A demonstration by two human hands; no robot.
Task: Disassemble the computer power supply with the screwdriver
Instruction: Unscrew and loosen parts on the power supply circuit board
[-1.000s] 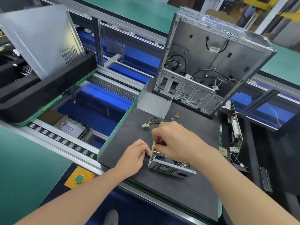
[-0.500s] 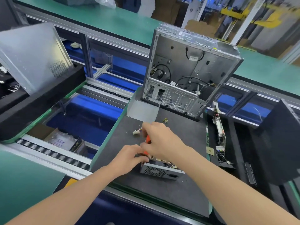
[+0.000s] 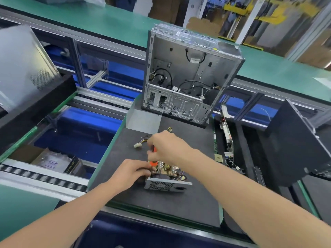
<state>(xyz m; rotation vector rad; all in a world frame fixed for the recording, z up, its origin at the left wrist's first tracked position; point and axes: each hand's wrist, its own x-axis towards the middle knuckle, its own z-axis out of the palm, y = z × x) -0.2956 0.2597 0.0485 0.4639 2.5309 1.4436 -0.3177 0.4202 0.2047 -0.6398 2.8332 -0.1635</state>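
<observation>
The opened power supply [image 3: 166, 183] lies on the dark work mat [image 3: 188, 204], its grey perforated wall facing me and its circuit board exposed on top. My right hand [image 3: 166, 145] grips the orange-handled screwdriver [image 3: 153, 162], which points down into the unit's left end. My left hand [image 3: 133, 171] holds the left side of the power supply, fingers curled at its edge near the screwdriver tip. A yellow-and-black cable with a white connector [image 3: 138, 145] trails from behind my right hand.
An empty computer case [image 3: 189, 72] stands upright at the back of the mat, with a grey metal plate [image 3: 143, 119] leaning at its foot. Several small screws [image 3: 147, 136] lie near the plate. Circuit boards [image 3: 226, 133] sit in a black tray on the right. A conveyor gap lies left.
The camera view shifted so the bench appears lower and more centred. Both hands stay at the power supply; my right hand rose slightly with the screwdriver.
</observation>
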